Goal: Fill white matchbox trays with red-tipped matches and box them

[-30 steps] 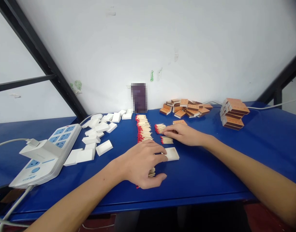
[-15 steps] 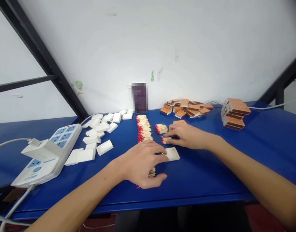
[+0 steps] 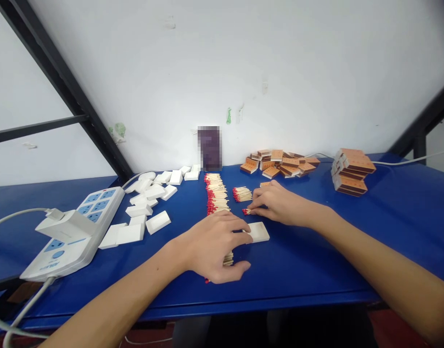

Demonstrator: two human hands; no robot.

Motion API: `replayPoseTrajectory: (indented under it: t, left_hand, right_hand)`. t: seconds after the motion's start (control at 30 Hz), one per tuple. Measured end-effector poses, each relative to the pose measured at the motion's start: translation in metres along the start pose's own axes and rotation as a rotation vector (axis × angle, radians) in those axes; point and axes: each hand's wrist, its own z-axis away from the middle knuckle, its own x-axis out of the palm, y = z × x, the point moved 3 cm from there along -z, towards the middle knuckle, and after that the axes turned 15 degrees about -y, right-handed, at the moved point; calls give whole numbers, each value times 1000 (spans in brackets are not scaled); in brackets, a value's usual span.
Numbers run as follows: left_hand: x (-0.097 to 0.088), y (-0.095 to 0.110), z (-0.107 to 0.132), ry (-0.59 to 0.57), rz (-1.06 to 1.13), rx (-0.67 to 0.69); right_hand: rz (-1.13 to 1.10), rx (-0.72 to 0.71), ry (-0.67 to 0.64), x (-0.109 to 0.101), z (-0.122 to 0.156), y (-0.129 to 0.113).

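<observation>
My right hand (image 3: 278,204) pinches a small bunch of red-tipped matches (image 3: 246,211) between thumb and fingers, close to the tabletop. My left hand (image 3: 219,244) is spread open, its fingertips at the left end of a white matchbox tray (image 3: 259,232) with its hollow side up. Under the left palm, part of a long row of matches (image 3: 216,194) is hidden; the row runs away from me. A separate small pile of matches (image 3: 241,194) lies just beyond the right fingertips. Behind that hand, an orange matchbox sleeve (image 3: 264,184) is mostly covered.
White trays (image 3: 142,209) lie scattered at the left, beside a power strip (image 3: 77,237) with a plugged-in adapter. Orange sleeves (image 3: 280,162) are heaped at the back, with stacked matchboxes (image 3: 352,171) farther right. A pixelated dark object (image 3: 209,149) stands at the wall.
The right fingers have closed around the small bunch of matches, which shows less now. My left hand stays in place by the tray.
</observation>
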Motion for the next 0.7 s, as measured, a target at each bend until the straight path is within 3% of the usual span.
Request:
replayPoseTrajectory:
  t: [0.27,0.7]
  left_hand:
    - [0,0,0,-7,-16,-8]
    - [1,1,1,-7,-16,-3]
  right_hand:
    - [-160,-45,-31,4,-3,3]
    - [-151,-18,4,4,-3,5]
